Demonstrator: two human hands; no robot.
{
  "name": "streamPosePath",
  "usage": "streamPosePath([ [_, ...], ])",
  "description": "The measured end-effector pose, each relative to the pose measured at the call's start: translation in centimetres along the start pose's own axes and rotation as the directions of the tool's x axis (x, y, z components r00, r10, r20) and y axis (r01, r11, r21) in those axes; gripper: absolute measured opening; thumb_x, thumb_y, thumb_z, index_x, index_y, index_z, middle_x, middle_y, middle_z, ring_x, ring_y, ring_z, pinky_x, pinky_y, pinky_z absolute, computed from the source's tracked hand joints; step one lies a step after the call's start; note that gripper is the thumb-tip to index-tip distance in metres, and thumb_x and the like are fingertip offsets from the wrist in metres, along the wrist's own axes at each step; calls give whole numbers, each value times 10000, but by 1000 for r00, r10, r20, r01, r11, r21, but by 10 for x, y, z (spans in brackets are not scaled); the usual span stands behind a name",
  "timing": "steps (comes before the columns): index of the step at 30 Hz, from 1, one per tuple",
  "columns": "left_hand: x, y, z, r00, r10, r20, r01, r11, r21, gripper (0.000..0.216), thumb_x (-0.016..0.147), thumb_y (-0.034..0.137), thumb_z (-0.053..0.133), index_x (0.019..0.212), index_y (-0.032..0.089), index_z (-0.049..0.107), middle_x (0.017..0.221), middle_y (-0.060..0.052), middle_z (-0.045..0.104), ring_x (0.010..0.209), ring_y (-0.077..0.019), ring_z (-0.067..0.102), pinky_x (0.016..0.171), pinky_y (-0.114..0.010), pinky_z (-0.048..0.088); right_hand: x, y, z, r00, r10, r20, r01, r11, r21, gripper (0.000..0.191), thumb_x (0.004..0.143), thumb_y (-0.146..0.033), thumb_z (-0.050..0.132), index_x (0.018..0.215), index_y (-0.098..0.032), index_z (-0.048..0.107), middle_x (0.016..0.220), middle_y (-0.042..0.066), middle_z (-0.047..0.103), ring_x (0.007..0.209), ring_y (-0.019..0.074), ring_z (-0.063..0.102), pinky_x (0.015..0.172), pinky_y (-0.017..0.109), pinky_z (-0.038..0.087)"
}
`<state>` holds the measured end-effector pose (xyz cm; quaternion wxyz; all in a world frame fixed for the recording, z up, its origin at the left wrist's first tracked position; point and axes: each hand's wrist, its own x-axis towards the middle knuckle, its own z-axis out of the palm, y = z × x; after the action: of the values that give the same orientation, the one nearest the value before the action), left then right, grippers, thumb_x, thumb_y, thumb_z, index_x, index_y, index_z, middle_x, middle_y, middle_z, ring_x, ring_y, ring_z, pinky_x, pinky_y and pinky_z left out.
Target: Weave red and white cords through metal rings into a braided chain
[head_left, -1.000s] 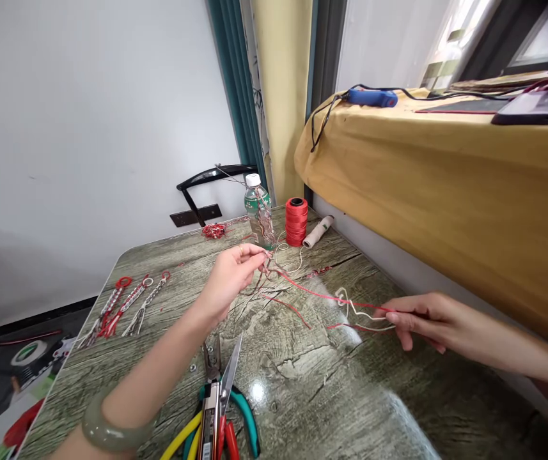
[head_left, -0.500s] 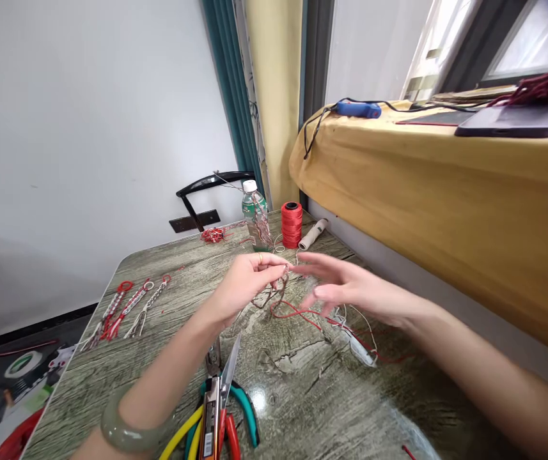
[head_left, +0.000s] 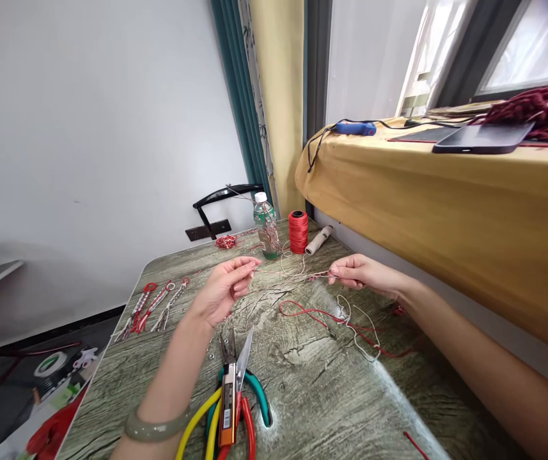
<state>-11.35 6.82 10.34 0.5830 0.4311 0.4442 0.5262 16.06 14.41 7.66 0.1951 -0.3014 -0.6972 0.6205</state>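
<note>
Thin reddish-brown and pale cords (head_left: 297, 277) stretch between my two hands, above the wood-grain table (head_left: 316, 396). My left hand (head_left: 223, 291), fingers closed in a pinch, grips one end of a cord. On the other side my right hand (head_left: 367, 275) pinches the bunched cords between thumb and fingers; a small red bit shows near its fingertips. Below the hands lie a loose red cord (head_left: 305, 310) and a looped white cord (head_left: 369, 342). Pliers with yellow handles (head_left: 199, 418), scissors (head_left: 245, 358) and a box cutter (head_left: 228, 396) lie nearer me, by my left forearm.
At the back stand a plastic bottle (head_left: 266, 223) draped with threads and a red thread spool (head_left: 298, 232), beside a pale roll (head_left: 319, 240). Braided tassels (head_left: 161, 303) lie at left. A yellow-covered ledge (head_left: 427, 198) carrying a phone (head_left: 482, 137) rises at right.
My hands were close together, with the right fingers spread and blurred. Now they are apart, the right closed on cords, and the cords are drawn out between them. The view has shifted slightly.
</note>
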Motion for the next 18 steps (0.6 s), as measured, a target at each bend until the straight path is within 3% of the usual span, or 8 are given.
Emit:
streamPosePath([
  [5,2,-12,-8,992,52,-115,-65,992,-109,131,685,145,650,813,132,629,629,29,506,510,-31,475,484,-130,433,4,20,-11,997,-14,-71,13,1000,-15,345,765,-439,537,785,-104,616,515,-62,374,444,46,248,434,216,138],
  [11,4,-24,-16,976,54,-210,-72,994,-78,144,653,121,669,793,103,640,614,15,571,502,-38,523,501,-129,470,8,45,-15,987,-13,-161,9,1000,-24,374,751,-473,530,769,-110,621,517,-58,383,430,43,285,413,208,178],
  [15,4,-27,-18,976,22,-218,-24,1000,-8,203,627,156,701,812,94,646,610,0,606,519,-60,557,527,-152,487,13,52,-16,977,24,-212,-38,998,-59,289,816,-380,507,802,-107,601,555,-48,452,439,42,369,413,180,283],
  [18,3,-26,-20,971,10,-239,-1,999,39,236,613,187,716,824,108,645,615,0,623,548,-73,582,542,-156,490,18,56,-19,950,50,-309,-77,994,-78,242,858,-331,468,878,-111,564,701,-12,547,536,65,494,496,209,422],
])
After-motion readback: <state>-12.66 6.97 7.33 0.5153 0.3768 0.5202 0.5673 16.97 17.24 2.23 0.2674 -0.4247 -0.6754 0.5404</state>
